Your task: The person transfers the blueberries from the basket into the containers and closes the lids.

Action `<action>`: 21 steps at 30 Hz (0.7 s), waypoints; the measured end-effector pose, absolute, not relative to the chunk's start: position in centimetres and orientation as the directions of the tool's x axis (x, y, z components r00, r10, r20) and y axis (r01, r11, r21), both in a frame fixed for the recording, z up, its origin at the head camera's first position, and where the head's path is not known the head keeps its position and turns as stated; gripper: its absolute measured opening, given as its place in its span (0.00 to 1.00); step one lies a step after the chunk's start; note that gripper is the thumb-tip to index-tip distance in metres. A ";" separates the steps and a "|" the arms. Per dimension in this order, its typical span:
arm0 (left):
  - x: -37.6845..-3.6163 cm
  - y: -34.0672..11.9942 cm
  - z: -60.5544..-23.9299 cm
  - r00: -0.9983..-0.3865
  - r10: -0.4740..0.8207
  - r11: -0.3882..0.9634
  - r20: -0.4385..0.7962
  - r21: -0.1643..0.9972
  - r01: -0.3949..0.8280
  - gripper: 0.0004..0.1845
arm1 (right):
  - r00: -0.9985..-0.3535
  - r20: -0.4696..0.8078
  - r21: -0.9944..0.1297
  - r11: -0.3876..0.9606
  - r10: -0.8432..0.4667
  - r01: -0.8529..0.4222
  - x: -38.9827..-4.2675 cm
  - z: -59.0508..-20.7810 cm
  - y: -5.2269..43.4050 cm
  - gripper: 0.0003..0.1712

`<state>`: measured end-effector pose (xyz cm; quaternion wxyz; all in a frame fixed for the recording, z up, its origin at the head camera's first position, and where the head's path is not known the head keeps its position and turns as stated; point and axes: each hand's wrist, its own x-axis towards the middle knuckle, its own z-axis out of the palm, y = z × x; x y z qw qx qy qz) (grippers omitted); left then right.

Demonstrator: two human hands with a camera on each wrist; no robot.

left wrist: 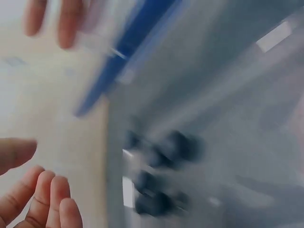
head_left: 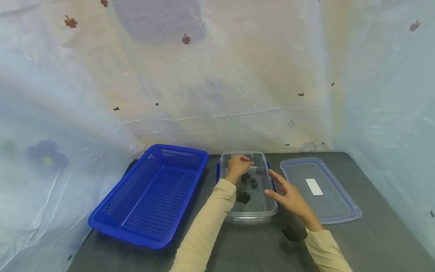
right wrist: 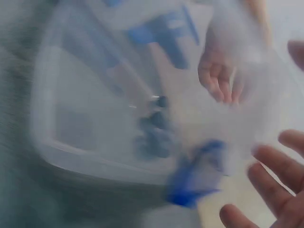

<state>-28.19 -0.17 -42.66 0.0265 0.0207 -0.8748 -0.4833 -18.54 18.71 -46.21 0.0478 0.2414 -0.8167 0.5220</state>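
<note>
Small dark pieces [head_left: 249, 180] lie on the floor of the clear container [head_left: 261, 211], and our left hand [head_left: 238, 167] is over its far end with fingers curled downward above them; whether it pinches one, we cannot tell. Our right hand [head_left: 289, 194] hovers with fingers spread by the container's right wall. Outward, a blue basket [head_left: 149, 196] sits left and the clear lid [head_left: 319, 190] right on the dark table [head_left: 380, 241].

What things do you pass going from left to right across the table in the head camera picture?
Blue basket → clear box with small dark pieces inside → clear lid lying flat with a white label.
</note>
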 end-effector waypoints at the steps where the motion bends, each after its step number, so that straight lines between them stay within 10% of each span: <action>1: -28.1 0.0 -42.1 -0.998 -0.056 0.503 0.033 0.864 0.000 0.08 | -0.877 0.329 -0.840 0.315 -0.351 -0.441 -18.8 -45.7 19.2 0.37; 14: -24.5 9.1 -38.4 -0.999 -0.031 -0.120 0.023 0.992 0.026 0.17 | -0.928 0.188 -0.892 0.340 -0.320 -0.298 -21.6 -39.4 31.0 0.23; 21: -21.9 14.0 -40.7 -0.990 -0.043 -0.133 -0.137 0.983 -0.131 0.23 | -0.984 0.060 -0.828 0.542 -0.165 -0.142 -22.3 -40.6 36.4 0.29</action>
